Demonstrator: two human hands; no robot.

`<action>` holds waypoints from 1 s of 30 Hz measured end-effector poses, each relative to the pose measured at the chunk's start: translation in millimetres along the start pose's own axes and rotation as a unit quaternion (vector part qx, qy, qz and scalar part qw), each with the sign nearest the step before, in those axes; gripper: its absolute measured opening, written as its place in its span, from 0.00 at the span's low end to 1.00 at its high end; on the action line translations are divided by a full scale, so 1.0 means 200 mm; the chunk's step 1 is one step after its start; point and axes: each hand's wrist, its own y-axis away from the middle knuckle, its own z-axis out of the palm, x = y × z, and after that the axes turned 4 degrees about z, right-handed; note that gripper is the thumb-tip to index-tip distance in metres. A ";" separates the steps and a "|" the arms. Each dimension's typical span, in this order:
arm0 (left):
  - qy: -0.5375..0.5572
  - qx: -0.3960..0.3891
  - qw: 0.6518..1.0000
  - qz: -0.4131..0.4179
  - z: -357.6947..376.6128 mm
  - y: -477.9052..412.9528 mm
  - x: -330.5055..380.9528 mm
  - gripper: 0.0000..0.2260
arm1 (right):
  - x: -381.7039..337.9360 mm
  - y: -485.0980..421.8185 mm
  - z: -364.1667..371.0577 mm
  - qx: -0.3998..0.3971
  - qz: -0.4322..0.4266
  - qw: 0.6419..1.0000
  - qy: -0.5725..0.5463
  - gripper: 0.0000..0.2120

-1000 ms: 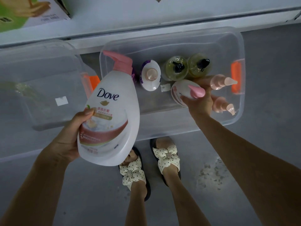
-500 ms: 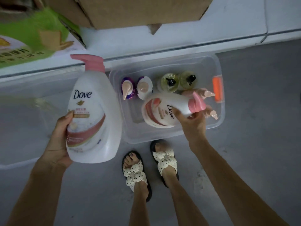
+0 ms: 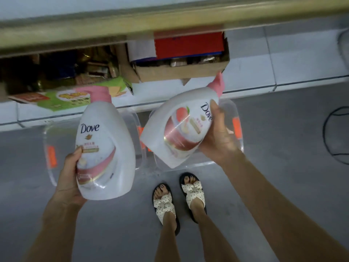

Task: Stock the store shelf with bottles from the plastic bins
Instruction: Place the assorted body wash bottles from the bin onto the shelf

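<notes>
My left hand (image 3: 70, 174) grips a large white Dove pump bottle (image 3: 111, 148) with a pink pump, held upright over the left clear bin (image 3: 49, 148). In my right hand (image 3: 219, 137) is a second white Dove bottle (image 3: 175, 125), tilted so its pink pump points up and to the right. It hangs above the right clear bin (image 3: 238, 118), whose contents are hidden behind it. The white shelf (image 3: 245, 80) runs across the top of the view.
A cardboard box (image 3: 179, 72) with a red and blue pack and a green carton (image 3: 71, 101) sit on the low shelf under a yellowish shelf edge (image 3: 170, 19). My sandalled feet (image 3: 179, 197) stand on the grey floor. A black cable loop (image 3: 334, 133) lies at right.
Both bottles have risen toward the shelf. My right hand lifted its bottle out of the right bin, and the view has tilted up, showing the shelf's boxes.
</notes>
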 end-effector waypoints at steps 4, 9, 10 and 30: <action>0.000 0.010 1.000 0.004 -0.04 0.13 0.16 0.46 | 0.00 0.14 0.24 0.025 0.093 0.995 0.015 0.25; 0.021 0.018 0.999 0.027 0.03 0.35 0.34 0.36 | 0.05 0.39 0.38 0.017 0.159 0.987 -0.026 0.28; 0.018 0.008 0.999 0.025 0.04 0.39 0.38 0.20 | 0.03 0.45 0.40 0.013 0.156 0.987 -0.028 0.29; 0.008 -0.122 0.992 0.036 0.49 1.15 1.08 0.31 | -0.70 1.22 0.97 -0.105 -0.004 0.978 0.181 0.26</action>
